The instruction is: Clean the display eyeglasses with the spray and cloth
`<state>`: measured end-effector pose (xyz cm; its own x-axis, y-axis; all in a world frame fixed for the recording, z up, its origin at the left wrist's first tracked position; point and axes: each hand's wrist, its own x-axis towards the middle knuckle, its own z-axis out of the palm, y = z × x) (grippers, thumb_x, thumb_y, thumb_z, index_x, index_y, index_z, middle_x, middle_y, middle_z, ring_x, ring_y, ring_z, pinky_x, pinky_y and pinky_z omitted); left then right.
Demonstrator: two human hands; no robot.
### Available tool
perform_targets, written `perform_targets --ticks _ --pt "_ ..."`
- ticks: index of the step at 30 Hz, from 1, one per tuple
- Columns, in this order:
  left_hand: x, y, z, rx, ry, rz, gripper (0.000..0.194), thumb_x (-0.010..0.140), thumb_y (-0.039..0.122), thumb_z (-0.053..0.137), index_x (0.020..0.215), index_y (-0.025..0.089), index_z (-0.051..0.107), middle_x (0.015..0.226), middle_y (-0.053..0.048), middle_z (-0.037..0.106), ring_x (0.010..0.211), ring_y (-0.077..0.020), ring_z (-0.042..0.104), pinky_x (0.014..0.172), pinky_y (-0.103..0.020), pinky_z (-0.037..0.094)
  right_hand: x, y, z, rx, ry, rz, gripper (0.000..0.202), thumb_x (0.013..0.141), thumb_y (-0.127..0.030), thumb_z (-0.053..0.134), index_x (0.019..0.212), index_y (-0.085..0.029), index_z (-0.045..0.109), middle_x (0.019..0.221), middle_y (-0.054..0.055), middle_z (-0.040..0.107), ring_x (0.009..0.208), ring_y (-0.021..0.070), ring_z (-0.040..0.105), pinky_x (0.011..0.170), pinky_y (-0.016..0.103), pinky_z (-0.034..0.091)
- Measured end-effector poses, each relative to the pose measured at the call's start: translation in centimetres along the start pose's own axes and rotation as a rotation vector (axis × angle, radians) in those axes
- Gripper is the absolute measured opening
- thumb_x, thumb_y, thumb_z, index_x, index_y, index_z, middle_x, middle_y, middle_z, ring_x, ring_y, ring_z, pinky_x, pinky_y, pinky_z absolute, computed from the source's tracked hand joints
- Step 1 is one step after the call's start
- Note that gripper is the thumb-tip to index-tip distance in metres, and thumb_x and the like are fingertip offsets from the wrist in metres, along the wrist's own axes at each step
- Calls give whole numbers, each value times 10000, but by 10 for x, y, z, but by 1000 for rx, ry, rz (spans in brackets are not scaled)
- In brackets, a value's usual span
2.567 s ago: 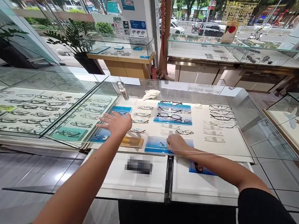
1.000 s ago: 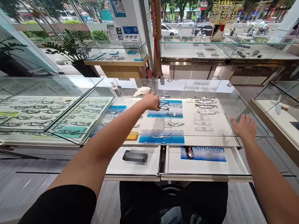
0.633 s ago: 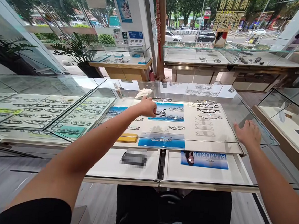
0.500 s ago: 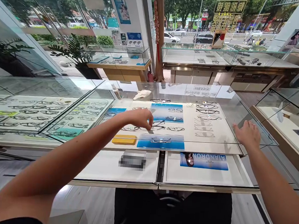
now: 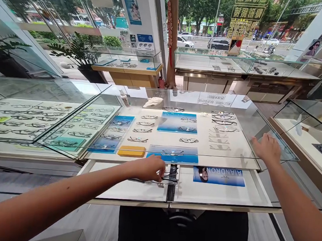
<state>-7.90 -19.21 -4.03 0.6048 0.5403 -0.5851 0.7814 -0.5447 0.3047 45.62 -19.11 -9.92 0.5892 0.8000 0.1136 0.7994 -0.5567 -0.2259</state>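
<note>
My left hand (image 5: 153, 168) is closed on a pair of glasses (image 5: 169, 179), held over the left part of the open drawer (image 5: 111, 191). Its fingers cover part of the frame. On the right, my right hand (image 5: 267, 147) rests at the edge of the glass counter, fingers somewhat apart and holding nothing. Between the hands, several pairs of glasses lie in the display, one of them (image 5: 173, 152) on a blue card (image 5: 194, 158). A yellow case (image 5: 131, 151) sits left of that card.
A blue printed card (image 5: 229, 177) lies in the right part of the drawer. At the back of the counter are a white cloth (image 5: 153, 102) and a small bottle (image 5: 124, 98). More glass showcases (image 5: 210, 63) stand beyond and to both sides.
My left hand has moved from above the display toward me, down over the drawer, with the glasses. The view has shifted slightly. My right hand stays at the counter edge.
</note>
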Motion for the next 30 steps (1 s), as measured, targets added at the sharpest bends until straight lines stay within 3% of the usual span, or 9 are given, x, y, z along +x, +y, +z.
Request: perform_targets --ticks 3,7,14,19,23,30 --pt "22 -18 18 25 101 -46 89 942 308 786 995 269 846 1176 -91 838 1290 -342 687 1066 -418 491 0 1 -1 4 -2 3 934 1069 -654 286 1705 17 417 1846 268 372 1707 456 327 1407 571 265" --pt "61 -44 30 168 333 -124 121 977 298 755 1038 246 845 1169 -104 834 1219 -339 665 989 -416 472 1 2 -2 6 2 6 895 1070 -655 305 1670 -9 461 1830 282 392 1696 449 346 1394 581 282" --pt "128 -93 13 258 547 -203 256 1067 244 592 1142 177 827 1348 -211 740 1305 -401 556 1040 -525 392 -1 -1 -7 -17 -10 24 930 1077 -637 296 1716 30 404 1844 278 367 1708 454 334 1402 570 272" --pt "166 -127 6 298 610 -162 283 1051 199 546 1097 166 823 1277 -237 733 1251 -406 544 1013 -528 373 -1 0 -8 -8 -25 28 946 1071 -653 289 1730 19 387 1861 254 347 1722 445 309 1417 571 251" --pt "188 -143 6 306 632 -133 267 1014 161 564 1077 169 824 1210 -230 744 1190 -388 554 986 -506 371 -1 2 -6 -8 -21 42 940 1071 -671 286 1743 -20 384 1871 233 339 1742 422 289 1434 543 221" --pt "197 -163 -1 315 679 -155 313 1029 164 526 1136 165 820 1263 -235 724 1233 -389 529 1023 -523 348 -4 -1 -9 -11 -14 37 965 1064 -666 292 1731 24 397 1858 250 358 1729 436 312 1428 572 246"
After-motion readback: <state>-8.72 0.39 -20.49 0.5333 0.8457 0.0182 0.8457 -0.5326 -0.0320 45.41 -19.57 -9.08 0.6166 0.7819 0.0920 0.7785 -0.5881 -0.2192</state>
